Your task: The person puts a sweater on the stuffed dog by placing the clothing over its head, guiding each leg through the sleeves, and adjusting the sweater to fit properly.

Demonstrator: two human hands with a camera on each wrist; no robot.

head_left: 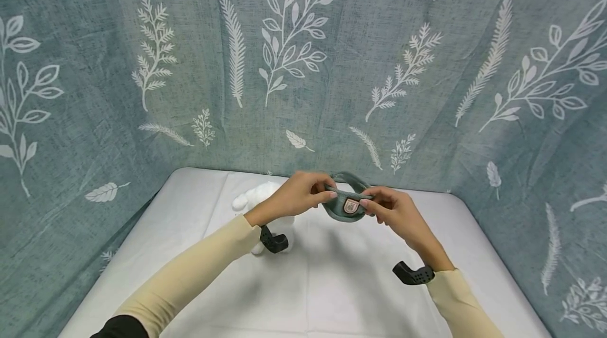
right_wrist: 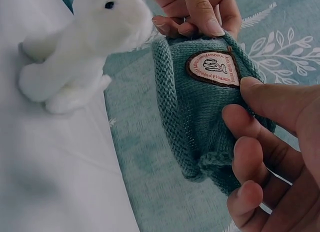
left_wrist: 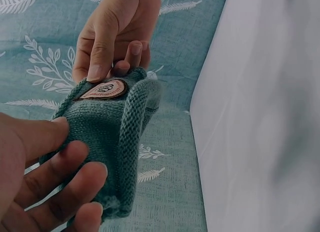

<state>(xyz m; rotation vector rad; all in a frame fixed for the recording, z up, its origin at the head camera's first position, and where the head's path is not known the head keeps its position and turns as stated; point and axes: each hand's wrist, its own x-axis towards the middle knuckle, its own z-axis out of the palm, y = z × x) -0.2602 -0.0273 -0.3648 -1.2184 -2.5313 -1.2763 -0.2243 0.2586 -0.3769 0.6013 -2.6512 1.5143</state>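
Both hands hold a small green knitted garment [head_left: 338,208] above the white table. It has rolled edges and a pale shield-shaped patch [right_wrist: 214,68] with dark trim; a band of it loops up behind. On one side my left hand [head_left: 303,190] pinches the upper edge between thumb and fingers. Opposite it, my right hand [head_left: 397,212] grips the edge close to the patch, thumb in front. Behind the left forearm, a white plush toy [head_left: 253,196] sits on the table, partly hidden; the right wrist view shows its dark eyes.
The white-covered table [head_left: 322,290] stretches under both arms. A blue-green curtain [head_left: 322,132] with white leaf prints hangs along its back and sides. Each wrist carries a black camera mount, the left one [head_left: 274,240] close to the plush toy.
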